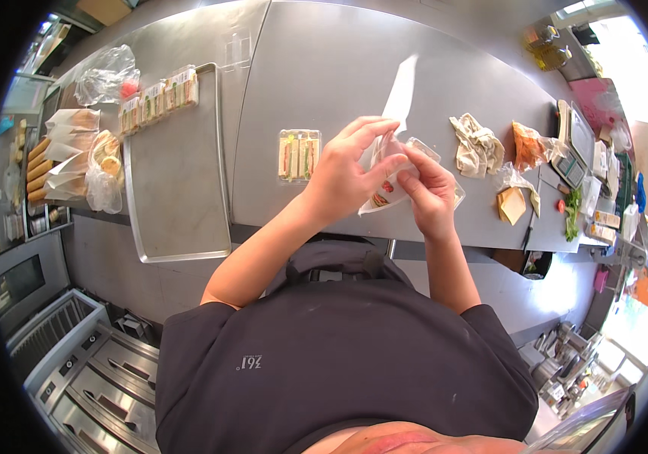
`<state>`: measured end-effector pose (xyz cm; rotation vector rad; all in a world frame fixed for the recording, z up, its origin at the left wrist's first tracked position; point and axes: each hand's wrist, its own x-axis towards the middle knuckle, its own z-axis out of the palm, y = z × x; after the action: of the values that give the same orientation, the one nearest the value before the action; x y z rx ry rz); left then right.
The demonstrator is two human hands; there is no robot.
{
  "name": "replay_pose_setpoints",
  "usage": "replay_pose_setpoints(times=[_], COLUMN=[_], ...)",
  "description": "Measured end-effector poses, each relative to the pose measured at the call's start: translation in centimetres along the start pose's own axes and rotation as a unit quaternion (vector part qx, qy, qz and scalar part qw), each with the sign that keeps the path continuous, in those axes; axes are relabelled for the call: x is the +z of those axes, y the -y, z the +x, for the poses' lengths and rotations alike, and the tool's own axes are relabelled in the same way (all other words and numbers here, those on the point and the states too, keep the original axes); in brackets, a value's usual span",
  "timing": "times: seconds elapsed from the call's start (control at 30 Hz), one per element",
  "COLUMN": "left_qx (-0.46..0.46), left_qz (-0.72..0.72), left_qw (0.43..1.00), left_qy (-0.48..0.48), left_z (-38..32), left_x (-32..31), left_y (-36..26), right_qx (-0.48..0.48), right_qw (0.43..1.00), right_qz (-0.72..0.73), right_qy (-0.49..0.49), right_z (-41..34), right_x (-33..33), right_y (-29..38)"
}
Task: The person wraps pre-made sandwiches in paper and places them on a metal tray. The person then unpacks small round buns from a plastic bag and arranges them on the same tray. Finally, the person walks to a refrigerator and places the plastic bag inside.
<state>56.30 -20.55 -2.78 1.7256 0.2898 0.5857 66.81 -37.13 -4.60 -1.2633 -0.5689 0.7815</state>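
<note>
Over the steel worktable (312,68), my left hand (346,164) and my right hand (429,187) pinch a thin translucent printed sheet (383,198) between them. Red and dark patches show near its lower edge; whether they are print or food behind it I cannot tell. From the top of my fingers rises a long white strip (402,91), perhaps label backing. Clear plastic containers (425,148) lie partly hidden behind my right hand. To the left of my left hand sits a clear box of cut sandwiches (299,156).
Left of me, a metal tray (179,176) has packed sandwiches (159,99) along its far end. Wrapped baguettes (65,153) lie beyond it. On the right are a crumpled cloth (477,144), bagged food (528,146), bread slices (511,205), a knife (530,227) and a scale (573,144).
</note>
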Motion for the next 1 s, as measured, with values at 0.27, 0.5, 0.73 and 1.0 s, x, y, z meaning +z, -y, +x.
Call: replay_pose_setpoints(times=[0.27, 0.5, 0.73, 1.0], left_qx=[-0.145, -0.083, -0.128, -0.063], left_qz=[-0.149, -0.217, -0.253, -0.226], left_qw=[0.975, 0.940, 0.910, 0.972], left_qy=[-0.073, -0.252, -0.301, -0.023], left_z=[-2.1, -1.8, -2.8, -6.5], left_x=[-1.5, -4.8, -11.8, -10.5], left_y=[2.0, 5.6, 6.3, 4.7], right_qx=[0.014, 0.025, 0.205, 0.106], right_qw=[0.999, 0.997, 0.887, 0.899], right_qz=[-0.012, -0.009, -0.152, -0.335], right_qy=[0.040, -0.066, -0.386, -0.263], right_z=[1.2, 4.0, 2.1, 1.0], right_x=[1.4, -5.4, -24.8, -14.7], right_y=[-1.9, -6.3, -13.0, -9.8])
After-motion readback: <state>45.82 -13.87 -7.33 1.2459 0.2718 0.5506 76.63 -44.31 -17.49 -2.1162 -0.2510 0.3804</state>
